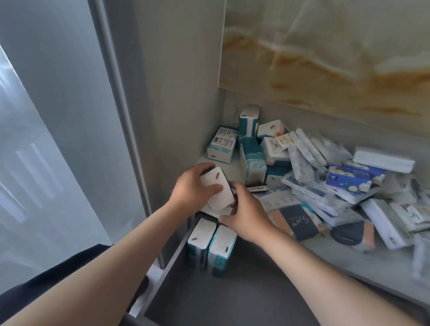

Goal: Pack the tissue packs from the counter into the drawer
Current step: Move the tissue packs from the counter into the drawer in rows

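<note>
**Both hands on a pack at the table's edge**

The left hand (192, 187) has its grip wrapped around a white tissue pack (217, 190) at the table (332, 254) corner. The right hand (247, 214) presses against the pack's near side, fingers curled. Two packs (211, 243) stand upright in the open drawer (245, 313) below. A loose heap of packs (327, 181) covers the table.

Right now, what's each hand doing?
Left hand: closed on a white tissue pack.
Right hand: on the same pack's lower side; grip hidden.
</note>
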### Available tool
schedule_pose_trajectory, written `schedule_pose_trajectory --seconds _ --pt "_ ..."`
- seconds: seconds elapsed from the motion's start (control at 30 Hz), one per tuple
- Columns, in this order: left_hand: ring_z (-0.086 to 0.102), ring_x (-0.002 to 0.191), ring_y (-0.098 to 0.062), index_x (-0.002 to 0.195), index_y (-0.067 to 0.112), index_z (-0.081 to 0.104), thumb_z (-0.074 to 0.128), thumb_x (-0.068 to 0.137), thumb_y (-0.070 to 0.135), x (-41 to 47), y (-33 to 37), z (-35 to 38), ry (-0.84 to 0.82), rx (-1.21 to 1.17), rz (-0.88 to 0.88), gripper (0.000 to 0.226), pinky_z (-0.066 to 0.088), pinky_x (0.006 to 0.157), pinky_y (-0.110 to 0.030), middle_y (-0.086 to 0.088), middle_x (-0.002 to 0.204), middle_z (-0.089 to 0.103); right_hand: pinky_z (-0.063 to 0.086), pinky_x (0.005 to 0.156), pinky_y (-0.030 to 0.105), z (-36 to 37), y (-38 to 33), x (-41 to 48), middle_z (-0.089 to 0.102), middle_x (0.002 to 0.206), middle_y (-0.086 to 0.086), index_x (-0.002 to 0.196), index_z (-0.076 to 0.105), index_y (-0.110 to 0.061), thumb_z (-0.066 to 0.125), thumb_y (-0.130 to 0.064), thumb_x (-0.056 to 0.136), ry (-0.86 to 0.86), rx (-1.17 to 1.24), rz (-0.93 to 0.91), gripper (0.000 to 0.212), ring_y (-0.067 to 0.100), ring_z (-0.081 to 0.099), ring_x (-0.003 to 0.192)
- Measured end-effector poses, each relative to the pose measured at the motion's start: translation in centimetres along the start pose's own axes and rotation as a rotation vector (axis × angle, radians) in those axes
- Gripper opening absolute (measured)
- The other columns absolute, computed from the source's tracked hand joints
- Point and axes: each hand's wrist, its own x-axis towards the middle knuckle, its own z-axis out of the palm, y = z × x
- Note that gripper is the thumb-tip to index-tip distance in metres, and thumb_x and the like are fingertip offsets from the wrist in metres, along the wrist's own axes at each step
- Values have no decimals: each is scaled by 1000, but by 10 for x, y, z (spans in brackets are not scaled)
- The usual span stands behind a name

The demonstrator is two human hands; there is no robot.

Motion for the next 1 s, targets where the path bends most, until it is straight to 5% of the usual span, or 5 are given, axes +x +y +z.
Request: schedule_pose_trajectory --seconds 0.13,0.33,0.5,0.67,1.0 --pt "59 96 -8 126 26 62 79 79 28 -18 9 -5 -139 103 41 50 46 79 -18 12 109 63 45 76 28 -18 -2 -29 54 119 -1 118 51 -19 88 -32 70 32 -65 -72 62 16 56 99" --pt "62 97 -6 122 26 65 80 78 31 -36 22 5 -398 168 85 46 47 81 -16 10 110 66 44 103 34 -35 -6 -70 36 152 -8 150 8 -42 91 -45 58 -128 -73 -78 124 14 45 129" --pt "62 96 -6 126 30 54 77 80 40 -43 13 32 -526 100 -39 53 50 81 -20 13 118 59 48 88 29 -30 22 -96 56 119 -11 135 25 -36 89 -48 59 -157 -94 78 100 13 55 110" --pt "57 107 -12 125 30 60 56 95 36 -46 -14 55 -614 407 18 31 43 93 -24 7 128 61 42 101 26 -15 61 -103 47 134 -10 141 32 -29 90 -43 54 -205 -77 192 105 10 47 125" --pt "25 141 -21 151 38 23 55 93 37 -59 -68 84 -745 759 106 66 35 110 -44 2 155 26 47 86 29 51 106 -75 58 131 2 140 31 -23 81 -14 76 -107 54 509 82 24 58 115"
